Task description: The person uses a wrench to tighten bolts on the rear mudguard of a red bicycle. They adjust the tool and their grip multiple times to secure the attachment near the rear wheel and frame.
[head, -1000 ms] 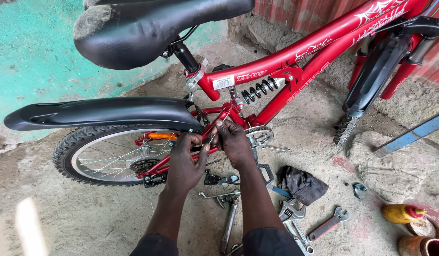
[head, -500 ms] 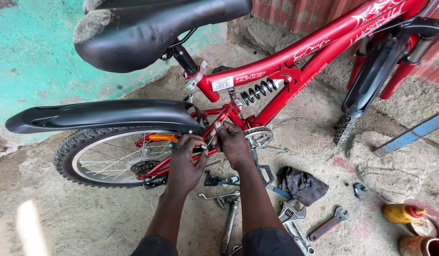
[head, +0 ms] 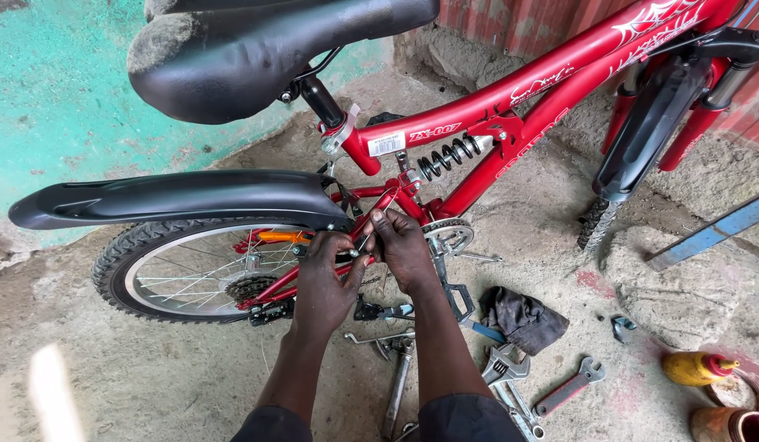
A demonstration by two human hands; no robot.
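Both hands are close together at the red bike frame (head: 510,102), just behind the black mudguard (head: 175,196). The left hand (head: 326,278) and right hand (head: 404,250) pinch a small part between them; I cannot tell what. The frame's bar slants up to the right.

One view only, head-worn, looking steeply down and forward over the person's own forearms. Close in: the black saddle (head: 265,49) fills the top edge nearest the lens, the red bike frame (head: 510,106) runs up to the right corner, rear wheel (head: 191,270) left of centre. Both hands sit mid-frame, dirt ground with scattered wrenches (head: 510,372) along the bottom right
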